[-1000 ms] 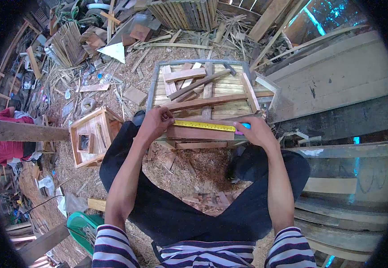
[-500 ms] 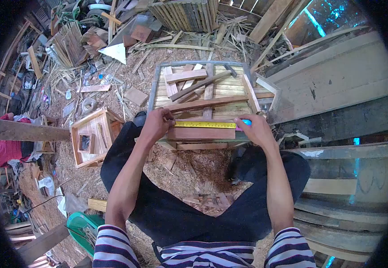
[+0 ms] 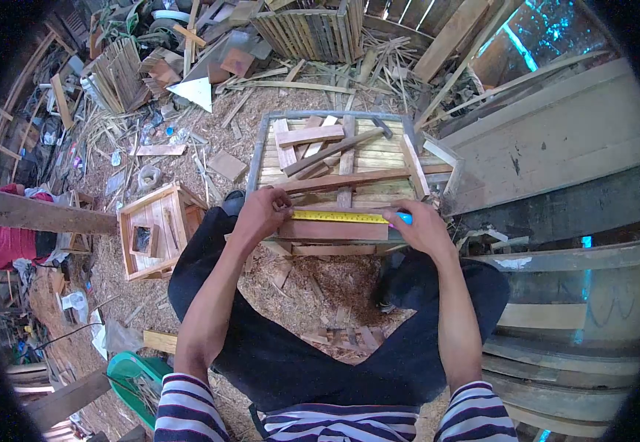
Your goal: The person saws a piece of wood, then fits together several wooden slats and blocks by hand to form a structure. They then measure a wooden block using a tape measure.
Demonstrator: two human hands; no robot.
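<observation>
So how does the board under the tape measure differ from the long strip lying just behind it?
The reddish board is wide, short and level across the frame; the long strip is narrow, longer and tilted up to the right. The yellow tape runs along the board only. Both are bare wood on the slatted workbench.

Loose wood strips (image 3: 335, 158) are cluttering the slatted frame (image 3: 257, 151) beyond the tape measure (image 3: 338, 216), blocking reach forward. Small wooden box (image 3: 154, 228) is sitting left of the left hand (image 3: 261, 210). Plank wall (image 3: 556, 140) is crowding the right hand (image 3: 419, 228). Sawdust floor (image 3: 320, 280) between the knees is lying open.
</observation>
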